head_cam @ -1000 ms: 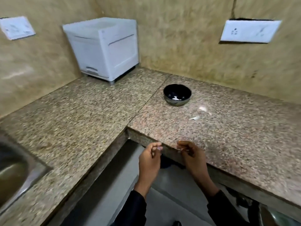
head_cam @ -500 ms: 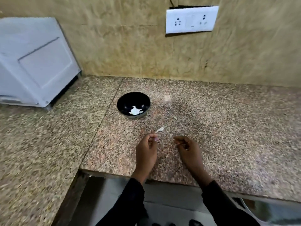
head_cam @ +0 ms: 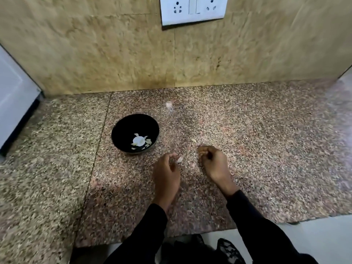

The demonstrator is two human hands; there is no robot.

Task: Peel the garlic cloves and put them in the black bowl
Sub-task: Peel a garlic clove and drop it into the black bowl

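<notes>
The black bowl (head_cam: 122,128) stands on the granite counter (head_cam: 266,168), left of centre, with several pale garlic pieces (head_cam: 140,141) on its bottom. My left hand (head_cam: 165,176) hovers just right of the bowl with its fingers curled, and a small garlic clove (head_cam: 180,159) shows at its fingertips. My right hand (head_cam: 213,164) rests on the counter a little further right, fingers curled under; nothing is visible inside them. A loose bit of garlic or skin (head_cam: 193,141) lies on the counter between the bowl and my right hand.
A scrap of garlic skin (head_cam: 169,106) lies near the back wall. A white appliance (head_cam: 13,96) stands at the far left. A switch and socket plate (head_cam: 192,10) is on the wall. The counter's front edge (head_cam: 171,238) runs below my forearms.
The view has swung right and closer over the counter. Both hands have moved from the counter's edge forward beside the bowl. The white skin sticking out of my left hand is gone.
</notes>
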